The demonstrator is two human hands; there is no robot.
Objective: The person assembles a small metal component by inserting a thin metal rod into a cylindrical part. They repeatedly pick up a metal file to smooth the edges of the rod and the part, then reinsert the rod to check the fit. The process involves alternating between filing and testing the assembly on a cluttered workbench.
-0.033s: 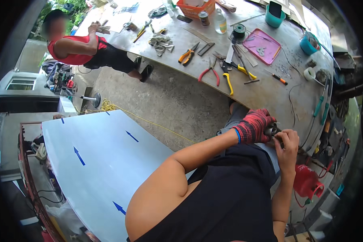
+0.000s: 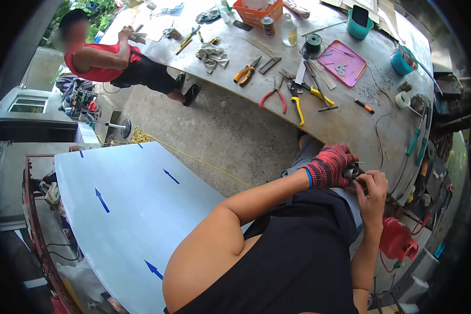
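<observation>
My left hand [image 2: 331, 166], in a red and black knitted glove with a blue cuff, is closed around a small round metal piece [image 2: 352, 171] at the near edge of the workbench. My bare right hand [image 2: 372, 189] is right beside it, thumb and fingers pinched together against the piece's near side. What lies between those fingertips is too small to make out. Nearest on the bench are a T-shaped metal tool [image 2: 328, 109], an orange-handled screwdriver [image 2: 362, 104], yellow-handled snips [image 2: 298, 107] and red-handled pincers [image 2: 273, 99].
The metal-topped workbench [image 2: 298, 123] also carries orange pliers [image 2: 247, 71], a pink tray [image 2: 343, 64], a wire spool [image 2: 312, 43], a glass bottle [image 2: 289, 31] and an orange basket [image 2: 257, 11]. A co-worker [image 2: 102, 63] stands at the far left. A red gas cylinder [image 2: 397, 238] stands right; a pale sheet [image 2: 136, 204] lies left.
</observation>
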